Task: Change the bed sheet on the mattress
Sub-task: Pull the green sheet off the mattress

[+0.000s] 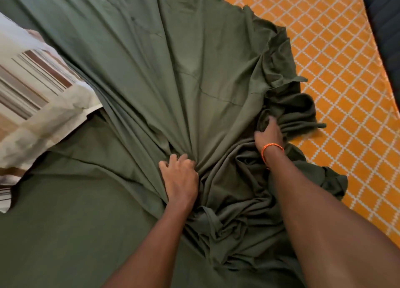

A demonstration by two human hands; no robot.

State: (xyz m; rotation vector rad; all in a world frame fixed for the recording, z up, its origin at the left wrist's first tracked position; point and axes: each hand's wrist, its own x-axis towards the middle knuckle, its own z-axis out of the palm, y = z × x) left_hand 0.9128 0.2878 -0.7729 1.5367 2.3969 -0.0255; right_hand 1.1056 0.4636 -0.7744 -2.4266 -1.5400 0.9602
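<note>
Green bed sheet (pixel 173 75) lies spread over the mattress, bunched into folds at near centre. Left hand (pixel 179 177) clenches a gather of the sheet; right hand (pixel 269 134), orange band (pixel 271 150) at the wrist, grasps rumpled sheet further right. Orange lattice-patterned cover (pixel 337 71) is exposed at right. Striped pillow (pixel 36 97) rests at left on the sheet.

Both bare arms reach forward and down, the right stretched farther out than the left. The left hand (pixel 180 177) is knuckles-up, fingers curled tight around a bunch of green sheet (pixel 173 81). The right hand (pixel 269 134), an orange band (pixel 271 150) at its wrist, seems to clutch the crumpled folds, fingertips mostly buried.
</note>
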